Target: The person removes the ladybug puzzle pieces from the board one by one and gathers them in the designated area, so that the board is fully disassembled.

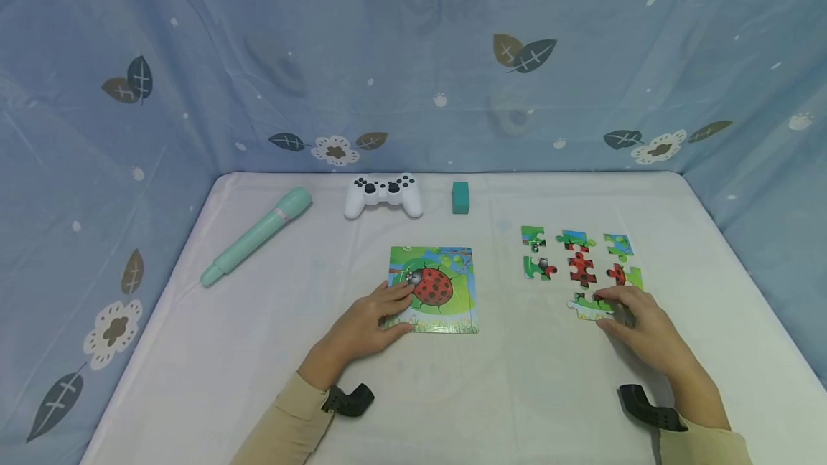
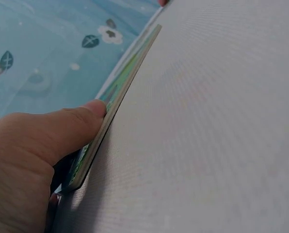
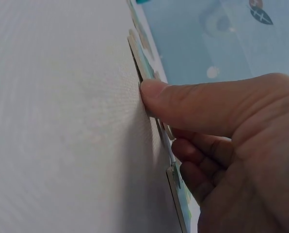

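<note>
My left hand (image 1: 372,320) rests on the left side of a square ladybug puzzle board (image 1: 461,314), its fingers stretched over the picture. In the left wrist view the thumb (image 2: 93,111) touches the board near its edge. At the right, my right hand (image 1: 646,325) pinches a green jigsaw piece (image 1: 586,309) between thumb and index finger, low at the tabletop. Another piece (image 3: 177,199) lies beside the curled fingers in the right wrist view. Beyond the hand are a red centre piece (image 1: 582,270) and a red-and-green piece (image 1: 633,277), among several laid in spaced rows.
A white game controller (image 1: 383,194) and a teal block (image 1: 461,198) stand at the back of the white-covered table (image 1: 491,393). A mint-green microphone-shaped object (image 1: 255,237) lies at the left. Patterned blue cloth (image 1: 413,56) surrounds the table's back and sides.
</note>
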Demonstrator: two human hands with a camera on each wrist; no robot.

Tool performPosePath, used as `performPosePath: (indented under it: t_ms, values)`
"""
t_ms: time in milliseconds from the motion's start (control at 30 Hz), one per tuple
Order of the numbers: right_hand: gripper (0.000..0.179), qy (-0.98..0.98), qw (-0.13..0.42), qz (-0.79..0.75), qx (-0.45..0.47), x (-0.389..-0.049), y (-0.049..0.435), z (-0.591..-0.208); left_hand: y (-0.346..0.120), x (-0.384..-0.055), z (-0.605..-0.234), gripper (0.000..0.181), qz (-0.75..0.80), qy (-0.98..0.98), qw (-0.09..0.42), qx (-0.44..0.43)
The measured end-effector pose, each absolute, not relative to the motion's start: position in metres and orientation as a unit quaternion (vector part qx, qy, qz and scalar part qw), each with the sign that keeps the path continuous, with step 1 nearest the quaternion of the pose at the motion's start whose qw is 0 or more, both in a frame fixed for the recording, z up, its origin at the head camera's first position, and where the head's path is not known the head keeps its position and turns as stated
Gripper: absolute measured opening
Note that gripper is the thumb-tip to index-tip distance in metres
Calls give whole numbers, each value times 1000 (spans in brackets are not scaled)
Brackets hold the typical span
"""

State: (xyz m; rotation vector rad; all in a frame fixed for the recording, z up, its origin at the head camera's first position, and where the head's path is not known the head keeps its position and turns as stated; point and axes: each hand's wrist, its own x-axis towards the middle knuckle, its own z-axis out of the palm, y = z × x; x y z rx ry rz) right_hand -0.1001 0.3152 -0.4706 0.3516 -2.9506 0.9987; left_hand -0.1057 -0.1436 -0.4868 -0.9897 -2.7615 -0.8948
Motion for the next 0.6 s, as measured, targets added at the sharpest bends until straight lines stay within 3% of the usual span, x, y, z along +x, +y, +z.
performPosePath:
  t_ms: [600]
  values:
    - [50,-933,22,332,138,-108,287,-453,-143,-104,-487,52,-295,-900,54,-315]
